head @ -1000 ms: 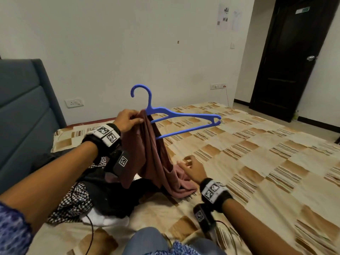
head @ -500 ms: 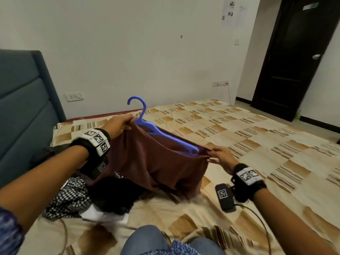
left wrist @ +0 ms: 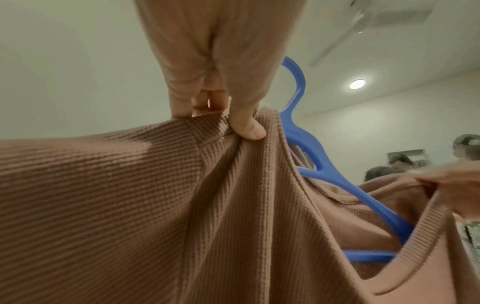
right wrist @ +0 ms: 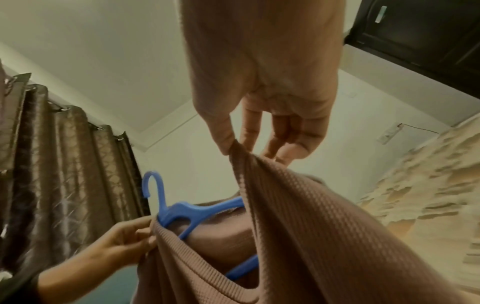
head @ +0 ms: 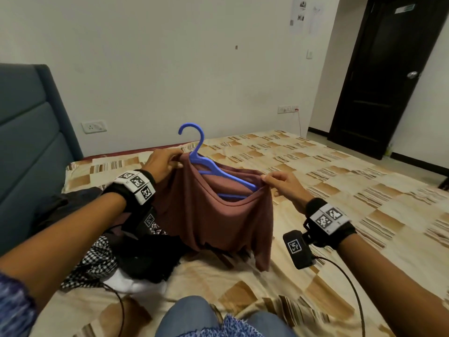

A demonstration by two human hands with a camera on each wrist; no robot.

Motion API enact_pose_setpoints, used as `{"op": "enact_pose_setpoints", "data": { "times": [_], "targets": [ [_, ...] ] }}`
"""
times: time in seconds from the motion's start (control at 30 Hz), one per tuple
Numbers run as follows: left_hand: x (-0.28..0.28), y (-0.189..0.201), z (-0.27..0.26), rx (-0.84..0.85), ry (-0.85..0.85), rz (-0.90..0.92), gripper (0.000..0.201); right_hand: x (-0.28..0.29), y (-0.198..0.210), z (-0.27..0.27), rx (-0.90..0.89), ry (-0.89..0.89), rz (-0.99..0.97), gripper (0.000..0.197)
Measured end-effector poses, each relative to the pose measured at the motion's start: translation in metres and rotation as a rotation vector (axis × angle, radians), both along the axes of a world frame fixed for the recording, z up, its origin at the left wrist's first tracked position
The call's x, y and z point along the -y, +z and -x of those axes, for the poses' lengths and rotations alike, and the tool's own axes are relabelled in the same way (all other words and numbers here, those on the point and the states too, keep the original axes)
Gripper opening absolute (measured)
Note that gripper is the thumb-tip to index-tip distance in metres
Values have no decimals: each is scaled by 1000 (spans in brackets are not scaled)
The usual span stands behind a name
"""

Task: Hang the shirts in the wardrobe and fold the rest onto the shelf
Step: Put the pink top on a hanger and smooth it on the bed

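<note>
A brown shirt (head: 218,215) is held up above the bed (head: 340,190), toward the headboard side, with a blue hanger (head: 206,166) set inside its neck opening. The hook stands clear above the cloth, while the arms of the hanger run down inside the collar. The shirt's left shoulder is pinched between thumb and fingers (left wrist: 246,127) of the left hand (head: 162,161), close beside the hanger's neck. The right shoulder is pinched in the same way by the right hand (head: 281,186), its fingers (right wrist: 226,142) narrowed onto a fold of cloth just past the tip of the hanger arm. Nothing else is held by either hand.

The step in hand appears to be the seating of the shoulders over the hanger arms; the cloth is not yet drawn smooth, and the lower part of the shirt rests crumpled on the bed. The task is judged to be at an early stage. A heap of clothes (head: 109,259), with a checked piece, dark pieces and a white piece, lies untouched on the bed near the headboard (head: 29,154). Neither wardrobe nor shelf is seen in any view, so no garment can be said to be hung or folded away. The carrying of this shirt to the wardrobe is left, and then the sorting of the heap.
</note>
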State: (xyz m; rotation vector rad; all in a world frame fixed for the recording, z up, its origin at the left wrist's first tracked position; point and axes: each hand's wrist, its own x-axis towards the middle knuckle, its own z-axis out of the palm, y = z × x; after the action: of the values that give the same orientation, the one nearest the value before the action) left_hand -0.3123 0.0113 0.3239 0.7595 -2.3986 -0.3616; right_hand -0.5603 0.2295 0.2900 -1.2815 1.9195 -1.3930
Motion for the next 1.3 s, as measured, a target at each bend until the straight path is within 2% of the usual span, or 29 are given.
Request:
{"op": "enact_pose_setpoints", "data": {
  "times": [0.2, 0.27, 0.33, 0.4, 0.47, 0.57, 0.7, 0.9, 0.93, 1.03, 1.17, 1.3],
  "targets": [
    [-32, 17, 24, -52, -137, 4, 29, 17, 31, -10, -277, 24, -2, 23],
    [-42, 17, 33, -47, -158, 31, 26, 20, 50, -17, -271, 45, 71, 42],
    [-50, 16, 43, -2, -162, 67, 20, 23, 72, -29, -194, 152, 137, 49],
    [-56, 14, 51, 12, -194, 71, 17, 29, 90, -41, -155, 265, 161, 40],
    [-61, 12, 53, -7, -224, 61, 18, 33, 99, -49, -188, 299, 166, 29],
    [-61, 11, 45, 13, -197, 109, 15, 33, 98, -45, -222, 275, 189, 24],
    [-43, 18, 21, 174, 74, 224, 22, 24, 86, -24, -223, 170, 197, 28],
    [-5, 7, -26, 75, 231, 133, 20, 3, 64, 12, -230, 39, 182, 30],
    [2, 4, -30, 99, 245, 101, 18, 3, 64, 14, -234, 20, 196, 30],
    [8, -5, -31, 204, 167, 5, 17, 6, 69, 9, -308, 15, 234, 28],
    [-8, -8, -13, 132, -62, -112, 25, 18, 81, -4, -412, 19, 289, 26],
    [-8, -10, 0, 157, -8, -84, 19, 18, 91, -10, -492, -1, 307, 25]
  ]
}}
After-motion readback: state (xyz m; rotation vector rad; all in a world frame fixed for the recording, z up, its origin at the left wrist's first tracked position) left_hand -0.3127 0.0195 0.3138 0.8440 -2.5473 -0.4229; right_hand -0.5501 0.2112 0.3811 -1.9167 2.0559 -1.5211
